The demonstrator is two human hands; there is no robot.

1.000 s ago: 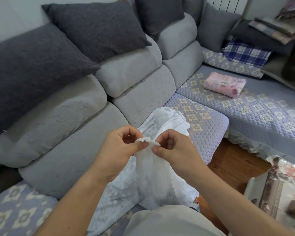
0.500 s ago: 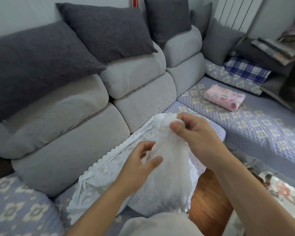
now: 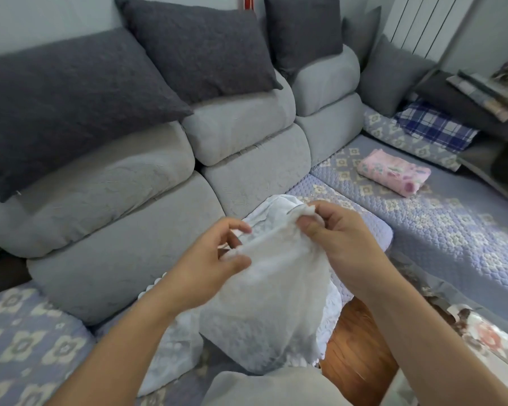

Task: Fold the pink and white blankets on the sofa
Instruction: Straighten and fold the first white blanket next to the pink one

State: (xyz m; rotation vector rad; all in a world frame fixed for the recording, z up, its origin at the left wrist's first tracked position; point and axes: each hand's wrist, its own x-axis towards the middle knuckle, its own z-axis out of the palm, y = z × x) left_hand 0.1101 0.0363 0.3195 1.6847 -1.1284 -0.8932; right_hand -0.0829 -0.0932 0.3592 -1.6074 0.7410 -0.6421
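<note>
A white lace blanket hangs bunched over the sofa seat in front of me. My right hand pinches its top edge between thumb and fingers, held up above the seat. My left hand grips the same edge a little lower and to the left, thumb under the cloth. The rest of the white blanket trails down to the seat by my knee. A pink flowered blanket lies folded on the right-hand section of the sofa, well beyond both hands.
Dark grey pillows lean on the grey back cushions. A blue plaid cloth and stacked items lie in the far right corner. Wooden floor shows between sofa and a flowered table cover at the right.
My left hand has risen and closed on the white blanket's edge, which it only touched half a second ago. My right hand keeps its pinch on the top edge.
</note>
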